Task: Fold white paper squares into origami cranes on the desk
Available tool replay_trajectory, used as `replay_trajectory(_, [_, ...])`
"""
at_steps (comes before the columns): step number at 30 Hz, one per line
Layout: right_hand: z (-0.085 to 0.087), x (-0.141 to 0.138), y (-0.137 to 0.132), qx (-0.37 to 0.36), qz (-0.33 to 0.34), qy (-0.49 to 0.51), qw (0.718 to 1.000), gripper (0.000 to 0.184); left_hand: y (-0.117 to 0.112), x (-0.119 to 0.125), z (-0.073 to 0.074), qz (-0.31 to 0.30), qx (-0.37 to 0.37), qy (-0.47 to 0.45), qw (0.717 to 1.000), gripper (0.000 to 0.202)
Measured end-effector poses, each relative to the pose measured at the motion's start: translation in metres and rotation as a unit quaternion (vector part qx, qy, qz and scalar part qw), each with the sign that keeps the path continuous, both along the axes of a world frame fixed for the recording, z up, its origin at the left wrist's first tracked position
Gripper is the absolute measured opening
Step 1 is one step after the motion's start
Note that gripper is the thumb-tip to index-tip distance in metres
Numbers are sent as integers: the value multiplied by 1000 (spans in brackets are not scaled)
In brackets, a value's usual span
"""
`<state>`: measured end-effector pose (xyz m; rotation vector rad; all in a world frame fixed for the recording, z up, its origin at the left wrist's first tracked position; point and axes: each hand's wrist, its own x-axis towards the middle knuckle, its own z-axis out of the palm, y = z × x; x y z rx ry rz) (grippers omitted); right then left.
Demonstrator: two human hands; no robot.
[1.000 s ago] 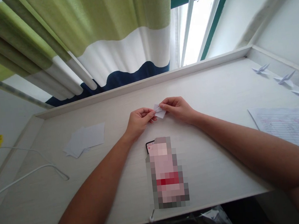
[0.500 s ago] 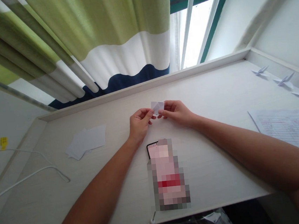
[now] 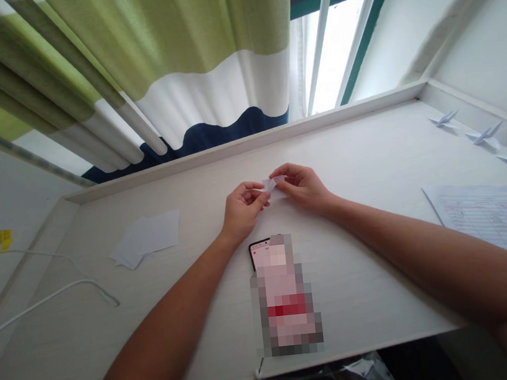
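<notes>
Both hands meet over the middle of a pale desk (image 3: 369, 274). Between them is a small folded piece of white paper (image 3: 271, 183), mostly covered by fingers. My left hand (image 3: 241, 208) pinches its left end with thumb and fingertips. My right hand (image 3: 302, 185) curls over its right end, fingers closed on it. A phone (image 3: 284, 294) lies flat on the desk just in front of the hands.
A loose stack of white paper squares (image 3: 146, 237) lies at the left. Three folded paper cranes (image 3: 484, 135) stand along the right rim, above a lined written sheet (image 3: 493, 214). A white cable (image 3: 44, 297) loops at the far left. A striped curtain (image 3: 157, 74) hangs behind.
Half a second ago the paper stood up between the fingertips as a small upright shape. Now it is lowered and flattened between the hands, with the right fingers folded over it.
</notes>
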<state>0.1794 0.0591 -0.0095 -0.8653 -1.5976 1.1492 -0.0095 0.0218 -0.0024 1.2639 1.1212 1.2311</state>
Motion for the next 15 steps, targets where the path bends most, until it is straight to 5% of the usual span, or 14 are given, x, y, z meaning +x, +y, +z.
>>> replay_trajectory(15, [7,2,1,-59,11,26,998,33,-5,3,1,14,33,27,999,33])
